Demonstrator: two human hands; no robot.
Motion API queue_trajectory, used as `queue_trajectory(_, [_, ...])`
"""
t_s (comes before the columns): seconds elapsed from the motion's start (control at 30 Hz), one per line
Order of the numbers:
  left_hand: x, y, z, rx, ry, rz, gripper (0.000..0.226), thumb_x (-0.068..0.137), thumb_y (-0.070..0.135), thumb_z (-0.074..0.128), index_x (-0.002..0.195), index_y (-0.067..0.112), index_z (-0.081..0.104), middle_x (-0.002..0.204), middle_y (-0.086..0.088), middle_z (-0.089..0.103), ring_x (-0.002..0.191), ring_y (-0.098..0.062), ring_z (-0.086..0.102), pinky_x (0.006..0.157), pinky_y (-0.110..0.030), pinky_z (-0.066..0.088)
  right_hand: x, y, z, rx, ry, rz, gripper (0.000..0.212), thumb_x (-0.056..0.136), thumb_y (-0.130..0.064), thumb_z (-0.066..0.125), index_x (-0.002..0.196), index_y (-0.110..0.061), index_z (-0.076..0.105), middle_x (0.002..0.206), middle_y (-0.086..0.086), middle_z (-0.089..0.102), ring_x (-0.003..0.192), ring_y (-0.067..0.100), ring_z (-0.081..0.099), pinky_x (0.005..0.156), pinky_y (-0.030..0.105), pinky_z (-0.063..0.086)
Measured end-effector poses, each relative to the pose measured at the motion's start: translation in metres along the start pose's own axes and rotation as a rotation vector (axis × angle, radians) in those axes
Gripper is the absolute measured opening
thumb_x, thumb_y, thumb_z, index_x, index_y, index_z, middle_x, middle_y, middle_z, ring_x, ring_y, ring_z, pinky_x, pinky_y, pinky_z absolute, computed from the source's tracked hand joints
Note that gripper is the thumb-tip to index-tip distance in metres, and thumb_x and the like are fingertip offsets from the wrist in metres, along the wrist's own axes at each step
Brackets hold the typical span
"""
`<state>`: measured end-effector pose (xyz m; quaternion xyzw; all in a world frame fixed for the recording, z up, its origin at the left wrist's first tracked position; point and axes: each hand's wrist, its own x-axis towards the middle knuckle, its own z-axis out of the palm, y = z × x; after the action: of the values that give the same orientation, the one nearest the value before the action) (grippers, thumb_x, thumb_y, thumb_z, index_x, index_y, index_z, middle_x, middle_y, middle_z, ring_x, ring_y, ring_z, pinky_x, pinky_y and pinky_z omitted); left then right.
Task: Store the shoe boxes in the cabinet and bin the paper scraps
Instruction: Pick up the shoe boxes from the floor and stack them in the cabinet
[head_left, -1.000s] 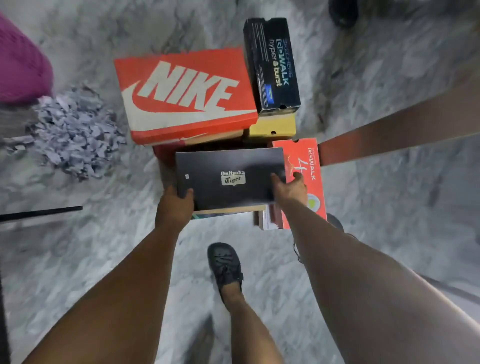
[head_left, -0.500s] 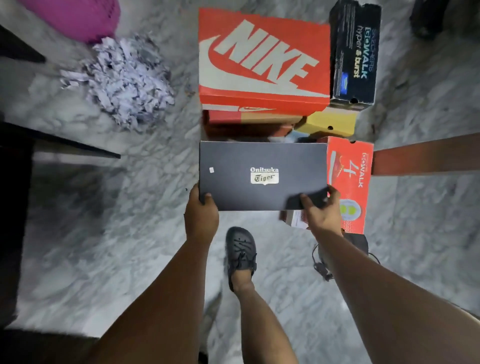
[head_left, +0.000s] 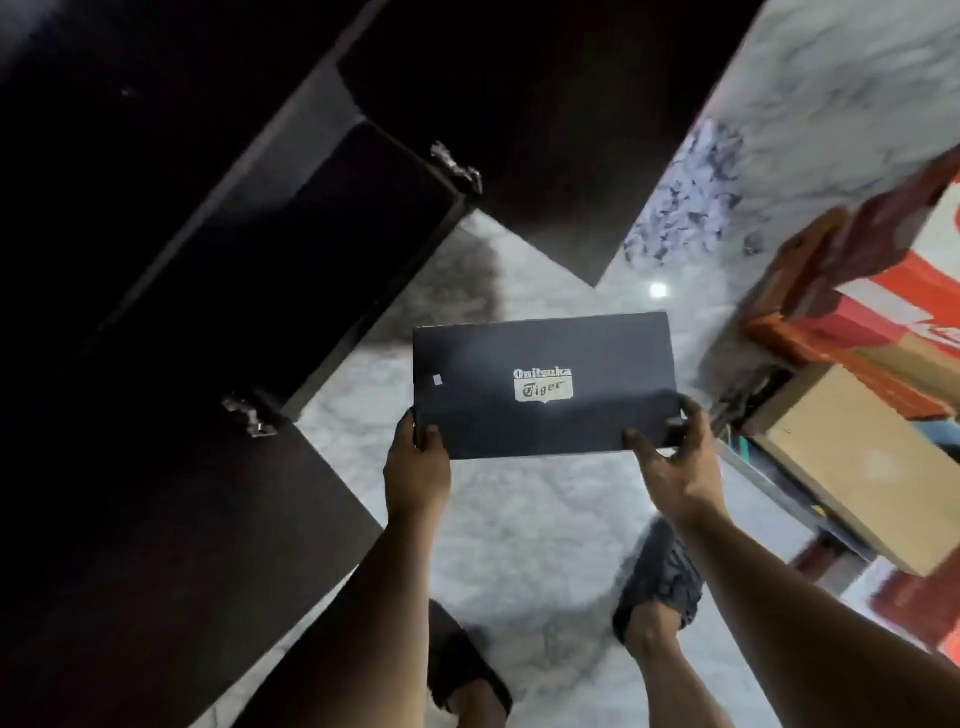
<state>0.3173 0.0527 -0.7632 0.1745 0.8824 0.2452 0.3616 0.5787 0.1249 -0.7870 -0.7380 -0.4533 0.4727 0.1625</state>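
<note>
One black shoe box (head_left: 545, 387) is in both my hands, carried flat above the floor (head_left: 519, 519): my left hand (head_left: 418, 467) grips its near left corner, thumb on the lid, and my right hand (head_left: 675, 462) pinches the near right corner. The dark cabinet (head_left: 208, 218) stands on the left with its doors (head_left: 171, 545) swung open; its inside is too dark for me to tell what it holds. I judge the storing barely begun, since a stack of orange and tan boxes (head_left: 852, 374) waits on the right. Far off, the paper scraps (head_left: 685, 208) lie heaped on the floor, not yet binned. No bin shows.
</note>
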Motion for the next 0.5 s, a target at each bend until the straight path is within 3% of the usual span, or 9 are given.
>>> queue_trajectory(0.07, [0.039, -0.025, -0.026, -0.090, 0.114, -0.097, 0.036, 0.104, 0.024, 0.046, 0.139, 0.020, 0.056, 0.130, -0.008, 0.065, 0.119, -0.034, 0.060, 0.085, -0.031, 0.043, 0.020, -0.024, 0.055, -0.028, -0.089, -0.075, 0.064, 0.086, -0.028, 0.077, 0.138, -0.036, 0.043, 0.121, 0.009, 0.063, 0.103, 0.018, 0.065, 0.085, 0.032, 0.052])
queue_trajectory(0.2, [0.122, -0.083, -0.050, -0.351, 0.344, -0.196, 0.024, 0.099, 0.030, 0.053, 0.115, 0.020, 0.066, 0.121, -0.013, 0.068, 0.113, -0.036, 0.064, 0.096, -0.048, 0.054, 0.072, -0.069, 0.167, -0.102, -0.236, -0.296, 0.062, 0.087, -0.031, 0.076, 0.141, -0.034, 0.045, 0.127, 0.000, 0.056, 0.107, 0.014, 0.060, 0.088, 0.031, 0.050])
queue_trajectory(0.27, [0.172, -0.122, -0.050, -0.457, 0.400, -0.226, 0.025, 0.097, 0.025, 0.052, 0.114, 0.019, 0.070, 0.121, -0.013, 0.070, 0.112, -0.035, 0.066, 0.092, -0.044, 0.056, 0.105, -0.090, 0.226, -0.118, -0.284, -0.396, 0.062, 0.088, -0.031, 0.075, 0.143, -0.033, 0.047, 0.131, 0.001, 0.054, 0.112, 0.018, 0.059, 0.088, 0.028, 0.046])
queue_trajectory(0.33, [0.223, -0.154, -0.049, -0.453, 0.358, -0.188, 0.037, 0.096, 0.040, 0.055, 0.123, 0.018, 0.068, 0.129, -0.012, 0.066, 0.120, -0.025, 0.065, 0.092, -0.033, 0.053, 0.136, -0.108, 0.283, -0.129, -0.341, -0.480, 0.063, 0.088, -0.032, 0.075, 0.145, -0.033, 0.046, 0.136, 0.004, 0.054, 0.119, 0.025, 0.059, 0.087, 0.029, 0.046])
queue_trajectory(0.37, [0.240, -0.152, -0.050, -0.526, 0.362, -0.177, 0.041, 0.090, 0.050, 0.060, 0.117, 0.022, 0.071, 0.122, -0.007, 0.069, 0.112, -0.013, 0.069, 0.088, -0.026, 0.052, 0.151, -0.115, 0.310, -0.137, -0.370, -0.526, 0.066, 0.088, -0.033, 0.075, 0.147, -0.031, 0.044, 0.139, 0.006, 0.053, 0.123, 0.027, 0.058, 0.089, 0.030, 0.046])
queue_trajectory(0.4, [0.260, -0.153, -0.051, -0.567, 0.435, -0.139, 0.034, 0.082, 0.051, 0.063, 0.100, 0.025, 0.075, 0.103, 0.000, 0.073, 0.091, -0.004, 0.073, 0.078, -0.021, 0.053, 0.164, -0.120, 0.334, -0.139, -0.394, -0.575, 0.069, 0.088, -0.034, 0.076, 0.148, -0.030, 0.042, 0.141, 0.007, 0.053, 0.125, 0.028, 0.057, 0.090, 0.031, 0.047])
queue_trajectory(0.43, [0.284, -0.158, -0.045, -0.738, 0.506, -0.113, 0.025, 0.078, 0.042, 0.062, 0.085, 0.022, 0.076, 0.084, 0.003, 0.073, 0.072, -0.005, 0.072, 0.070, -0.022, 0.055, 0.178, -0.124, 0.356, -0.138, -0.412, -0.626, 0.072, 0.088, -0.035, 0.076, 0.149, -0.028, 0.041, 0.142, 0.008, 0.053, 0.127, 0.028, 0.056, 0.091, 0.032, 0.047])
queue_trajectory(0.47, [0.299, -0.157, -0.041, -0.840, 0.576, -0.057, 0.025, 0.077, 0.033, 0.060, 0.085, 0.015, 0.075, 0.076, 0.004, 0.071, 0.066, -0.007, 0.069, 0.065, -0.020, 0.055, 0.188, -0.128, 0.376, -0.126, -0.425, -0.681, 0.072, 0.087, -0.036, 0.077, 0.149, -0.029, 0.041, 0.143, 0.006, 0.054, 0.127, 0.028, 0.056, 0.092, 0.031, 0.047])
queue_trajectory(0.5, [0.310, -0.152, -0.039, -0.715, 0.686, -0.096, 0.029, 0.082, 0.026, 0.062, 0.100, 0.006, 0.072, 0.080, 0.002, 0.070, 0.071, -0.010, 0.068, 0.067, -0.016, 0.054, 0.196, -0.131, 0.394, -0.117, -0.425, -0.732, 0.072, 0.085, -0.039, 0.078, 0.148, -0.030, 0.043, 0.142, 0.004, 0.056, 0.127, 0.026, 0.057, 0.093, 0.031, 0.049])
